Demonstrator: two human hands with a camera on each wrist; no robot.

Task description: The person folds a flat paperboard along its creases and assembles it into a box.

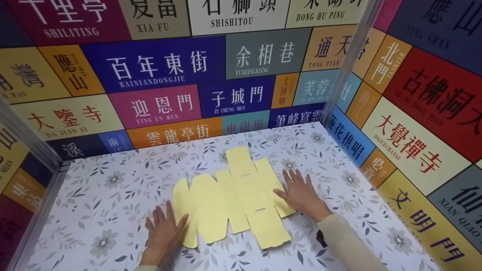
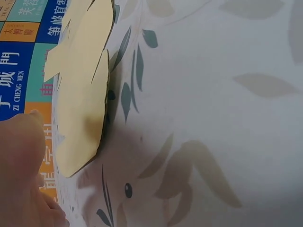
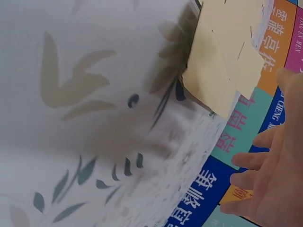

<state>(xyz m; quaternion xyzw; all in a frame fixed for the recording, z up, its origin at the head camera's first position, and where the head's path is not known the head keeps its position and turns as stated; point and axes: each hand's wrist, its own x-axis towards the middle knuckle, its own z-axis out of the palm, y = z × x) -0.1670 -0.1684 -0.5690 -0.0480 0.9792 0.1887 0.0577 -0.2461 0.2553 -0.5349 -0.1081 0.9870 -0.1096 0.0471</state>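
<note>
A pale yellow die-cut cardboard box blank lies unfolded on the table, with creases, rounded flaps at its left and two small slits. My left hand is at the blank's left end, fingers spread and thumb over the edge of the rounded flap. On the other side, my right hand has its fingers spread, the thumb tip right at the blank's right edge. In the left wrist view the near edge of the cardboard curves slightly above the cloth. The right wrist view shows a cardboard corner beyond the right hand.
A white cloth with grey flowers and leaves covers the table. Behind it stands a wall of coloured panels with Chinese lettering, and another lettered wall closes the right side. A dark band shows under the right wrist.
</note>
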